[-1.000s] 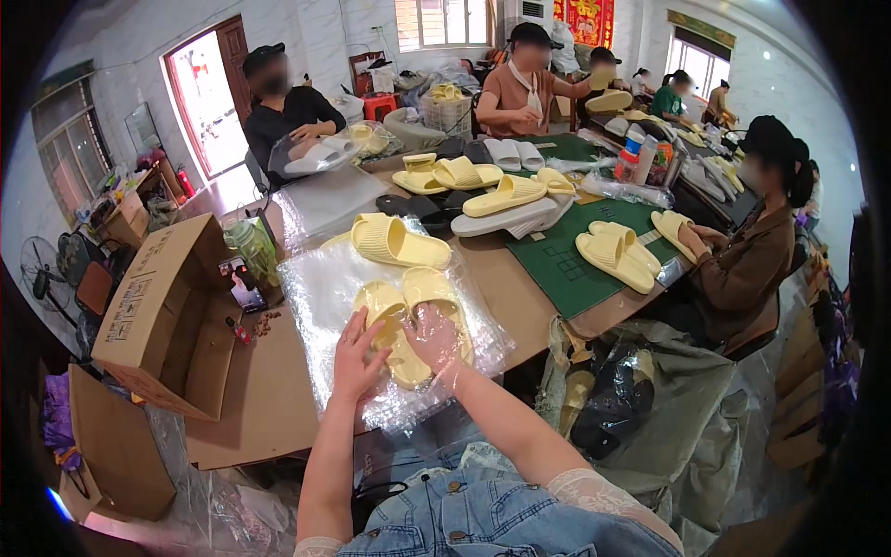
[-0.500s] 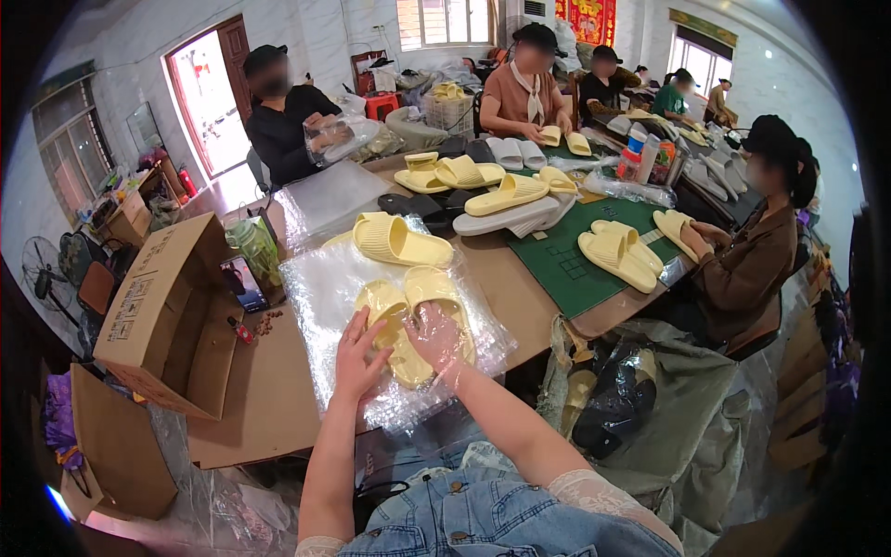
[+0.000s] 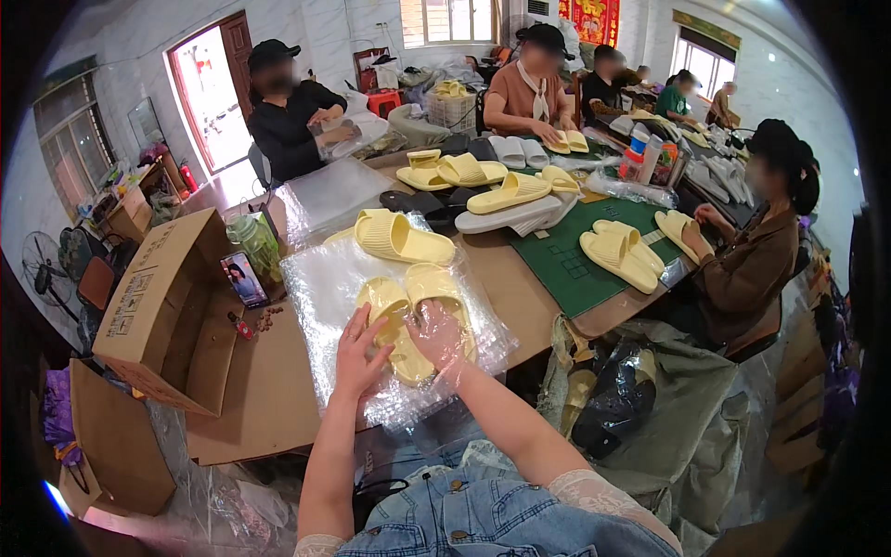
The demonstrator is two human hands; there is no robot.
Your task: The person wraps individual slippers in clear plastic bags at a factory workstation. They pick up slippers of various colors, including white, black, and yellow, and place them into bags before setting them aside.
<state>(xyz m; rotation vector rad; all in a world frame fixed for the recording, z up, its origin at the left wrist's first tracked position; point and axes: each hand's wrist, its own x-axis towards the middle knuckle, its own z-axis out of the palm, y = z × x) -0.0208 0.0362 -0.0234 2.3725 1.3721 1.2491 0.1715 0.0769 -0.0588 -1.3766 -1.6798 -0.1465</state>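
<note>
A pair of pale yellow slide slippers [image 3: 427, 276] lies side by side before me, toes away, on a stack of clear plastic bags [image 3: 320, 290]. My right hand [image 3: 437, 338] reaches inside clear plastic, fingers spread over the pair's inner edges. My left hand [image 3: 359, 356] rests against the outer side of the left slipper, fingers stretched and apart, gripping nothing. Just beyond the pair, another yellow slipper [image 3: 408, 243] sits on the bags. Glare on the plastic blurs where the bag's mouth ends.
An open cardboard box [image 3: 153, 316] stands at left, by a phone [image 3: 244, 278] and a green-filled jar [image 3: 255, 243]. More slippers [image 3: 510, 193] are piled ahead. A green mat [image 3: 566, 274] carries a yellow pair at right. Co-workers sit around the table; a sack [image 3: 668, 399] hangs below its right edge.
My hands stay almost in place; the right hand's fingers show slightly more spread. Across the table, a co-worker's hand has come down onto a yellow pair. The person at far left has lowered their hands.
</note>
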